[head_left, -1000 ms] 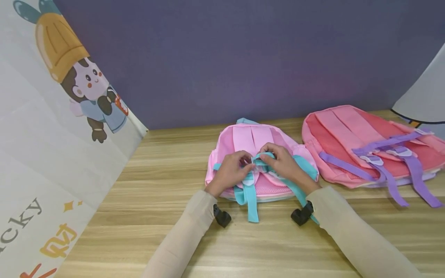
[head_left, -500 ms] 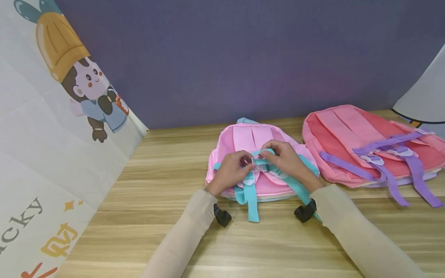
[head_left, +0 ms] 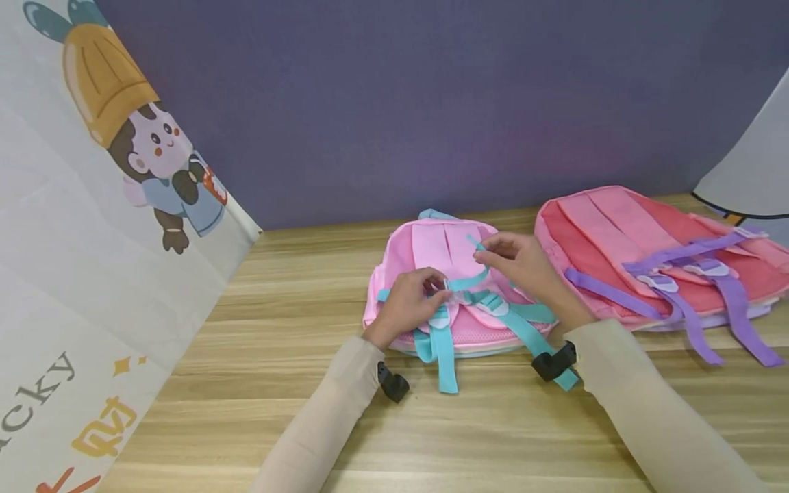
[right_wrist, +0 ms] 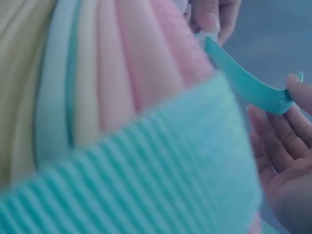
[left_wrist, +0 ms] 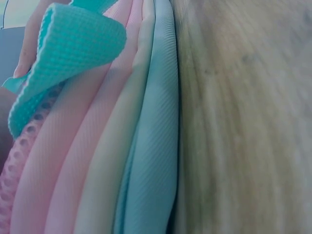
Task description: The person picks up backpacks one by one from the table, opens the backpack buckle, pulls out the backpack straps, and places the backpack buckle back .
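A small pink backpack (head_left: pixel 401 250) lies on the table with its shoulder straps up. My left hand (head_left: pixel 411 301) pinches a clear buckle (head_left: pixel 448 283) over the middle of the pack. From this buckle a turquoise strap (head_left: pixel 466 281) runs to my right hand (head_left: pixel 518 263), which pinches it near its free end between thumb and fingers. The right wrist view shows that strap (right_wrist: pixel 248 85) sagging between the two hands. Two white strap adjusters (head_left: pixel 495 306) sit below, with turquoise webbing tails hanging over the pack's lower edge. Close webbing (left_wrist: pixel 73 44) covers part of the left wrist view.
To the right lies a larger coral-pink backpack (head_left: pixel 592 253) with purple straps (head_left: pixel 690 329), its side close against the small pack. Behind the wooden table (head_left: pixel 277 383) rises a dark purple panel (head_left: pixel 394 109). A printed white sheet (head_left: pixel 68 226) borders the left.
My right hand has moved up and to the right, drawing the strap from a bunched loop into a longer length. My left hand stays at the buckle.
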A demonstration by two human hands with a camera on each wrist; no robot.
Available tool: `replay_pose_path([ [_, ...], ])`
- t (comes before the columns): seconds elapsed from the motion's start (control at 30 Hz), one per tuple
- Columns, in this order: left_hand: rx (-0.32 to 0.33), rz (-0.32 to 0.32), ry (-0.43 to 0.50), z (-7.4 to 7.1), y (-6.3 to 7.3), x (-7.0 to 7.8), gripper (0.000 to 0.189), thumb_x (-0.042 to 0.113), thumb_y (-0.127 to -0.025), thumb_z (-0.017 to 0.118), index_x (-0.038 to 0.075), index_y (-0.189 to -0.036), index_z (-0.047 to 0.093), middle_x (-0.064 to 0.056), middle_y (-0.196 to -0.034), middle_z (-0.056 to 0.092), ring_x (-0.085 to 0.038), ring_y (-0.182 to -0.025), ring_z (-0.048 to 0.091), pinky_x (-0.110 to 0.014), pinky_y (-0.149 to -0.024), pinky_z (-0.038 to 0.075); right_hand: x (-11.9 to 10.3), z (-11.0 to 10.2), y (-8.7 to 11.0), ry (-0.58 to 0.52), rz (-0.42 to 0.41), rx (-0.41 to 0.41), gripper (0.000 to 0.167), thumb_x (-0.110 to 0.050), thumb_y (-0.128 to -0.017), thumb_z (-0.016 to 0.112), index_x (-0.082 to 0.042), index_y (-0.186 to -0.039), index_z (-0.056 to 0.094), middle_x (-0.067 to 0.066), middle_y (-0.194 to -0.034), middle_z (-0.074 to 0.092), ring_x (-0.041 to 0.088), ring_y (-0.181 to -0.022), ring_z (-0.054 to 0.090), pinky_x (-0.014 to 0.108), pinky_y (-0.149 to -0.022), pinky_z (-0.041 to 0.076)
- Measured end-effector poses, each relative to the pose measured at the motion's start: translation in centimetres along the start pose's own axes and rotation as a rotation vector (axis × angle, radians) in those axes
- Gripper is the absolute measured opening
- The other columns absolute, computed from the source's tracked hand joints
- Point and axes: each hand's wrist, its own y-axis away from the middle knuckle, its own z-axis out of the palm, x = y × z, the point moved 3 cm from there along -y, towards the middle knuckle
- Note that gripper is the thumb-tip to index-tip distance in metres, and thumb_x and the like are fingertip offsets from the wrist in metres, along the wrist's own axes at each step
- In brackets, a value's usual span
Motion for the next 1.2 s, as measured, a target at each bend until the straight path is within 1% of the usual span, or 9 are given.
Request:
replay_pose_path([
  [0.1,0.004,0.002,-0.007,0.0,0.0,0.0,0.018,0.014,-0.086,0.069,0.002,-0.1,0.067,-0.01,-0.093,0.07,-0.019,-0.084,0.065,-0.023,-0.075,0.051,-0.1,-0.6,0.0,-0.039,-0.015,-0.016,0.021,-0.014,-0.089,0.066,0.004,-0.099,0.065,-0.004,-0.088,0.071,0.0,-0.082,0.066,0.012,-0.076,0.05],
  [0.2,0.009,0.007,-0.012,0.0,0.0,0.0,0.018,0.014,-0.086,0.069,0.002,-0.099,0.067,-0.01,-0.093,0.07,-0.019,-0.083,0.066,-0.023,-0.075,0.051,-0.1,-1.2,-0.1,-0.061,-0.042,-0.016,0.018,-0.01,-0.09,0.064,0.007,-0.097,0.064,-0.016,-0.084,0.069,-0.002,-0.082,0.065,0.012,-0.076,0.05],
  [0.3,0.014,0.011,-0.013,0.0,0.0,0.0,0.018,0.014,-0.086,0.069,0.002,-0.099,0.067,-0.01,-0.092,0.07,-0.019,-0.083,0.066,-0.023,-0.076,0.051,-0.2,-1.8,-0.1,-0.047,-0.065,-0.009,0.016,-0.006,-0.09,0.063,0.009,-0.098,0.064,-0.018,-0.083,0.067,-0.005,-0.081,0.064,0.01,-0.076,0.048],
  [0.43,0.022,0.013,-0.015,0.0,0.0,-0.1,0.017,0.014,-0.086,0.069,0.002,-0.098,0.067,-0.01,-0.091,0.07,-0.019,-0.082,0.065,-0.023,-0.075,0.051,-0.2,-2.3,0.0,-0.02,-0.076,-0.039,0.016,-0.003,-0.089,0.061,0.009,-0.1,0.062,-0.014,-0.084,0.065,-0.003,-0.079,0.062,0.011,-0.074,0.049],
  [0.67,0.03,0.023,-0.029,0.0,0.0,-0.2,0.018,0.016,-0.086,0.069,0.002,-0.097,0.067,-0.009,-0.09,0.07,-0.018,-0.082,0.065,-0.022,-0.074,0.051,0.2,-3.4,0.2,-0.108,-0.095,-0.17,0.012,0.003,-0.087,0.058,0.008,-0.098,0.055,-0.003,-0.087,0.062,0.012,-0.076,0.065,0.02,-0.073,0.054],
  [0.77,0.029,0.017,-0.031,0.1,0.0,-0.2,0.018,0.016,-0.086,0.069,0.003,-0.097,0.067,-0.008,-0.09,0.07,-0.018,-0.082,0.065,-0.022,-0.074,0.05,0.5,-3.9,0.3,-0.093,-0.088,-0.205,0.013,0.003,-0.086,0.06,0.005,-0.099,0.056,0.0,-0.09,0.06,0.012,-0.078,0.062,0.019,-0.072,0.054],
  [0.93,0.029,0.007,-0.03,0.1,0.0,-0.2,0.017,0.016,-0.086,0.069,0.003,-0.096,0.067,-0.009,-0.09,0.07,-0.018,-0.082,0.064,-0.022,-0.074,0.05,0.7,-4.6,0.4,-0.027,-0.04,-0.203,0.008,0.0,-0.088,0.06,0.002,-0.095,0.058,-0.002,-0.089,0.059,0.012,-0.081,0.058,0.021,-0.072,0.053],
  [1.07,0.028,0.006,-0.035,0.1,0.0,-0.2,0.017,0.016,-0.086,0.069,0.003,-0.096,0.067,-0.009,-0.09,0.07,-0.019,-0.082,0.064,-0.023,-0.074,0.05,0.9,-5.2,0.5,-0.003,0.027,-0.2,0.003,-0.002,-0.09,0.059,-0.001,-0.093,0.059,-0.003,-0.087,0.06,0.011,-0.082,0.06,0.026,-0.07,0.055],
  [1.2,0.027,0.003,-0.038,0.1,-0.1,-0.1,0.017,0.016,-0.086,0.069,0.003,-0.096,0.067,-0.008,-0.089,0.07,-0.019,-0.082,0.064,-0.023,-0.074,0.05,1.3,-5.8,0.6,0.022,0.088,-0.212,0.009,-0.01,-0.09,0.063,-0.003,-0.096,0.06,-0.001,-0.089,0.06,0.012,-0.08,0.062,0.028,-0.068,0.057],
])
